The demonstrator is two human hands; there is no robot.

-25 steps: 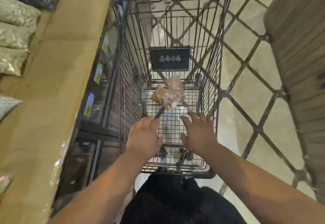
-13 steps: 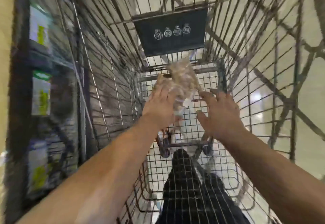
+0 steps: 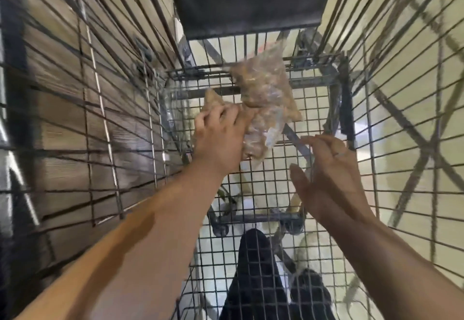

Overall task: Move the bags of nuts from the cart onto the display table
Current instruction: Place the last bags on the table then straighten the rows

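Pale floor (image 3: 406, 98) shows through the wire mesh of the cart (image 3: 313, 108). There is a wood-panelled wall (image 3: 50, 73) on my left and a black placard (image 3: 251, 3) on the cart's far end. A second ago both my arms were only at the near end, well short of the load. Now I have leaned deep in, and my left grip (image 3: 218, 136) has its fingers curled over the bags of nuts (image 3: 266, 86), which overlap at the far end of the basket. I cannot tell whether they have left the mesh yet. My right grip (image 3: 331, 171) hangs just beside them, fingers spread wide, holding nothing. So I judge the pick-up begun and the carry all still to do. The worktop has slipped out of view. The tall wire sides hem my arms in, so the bags will have to rise clear of them before swinging left.
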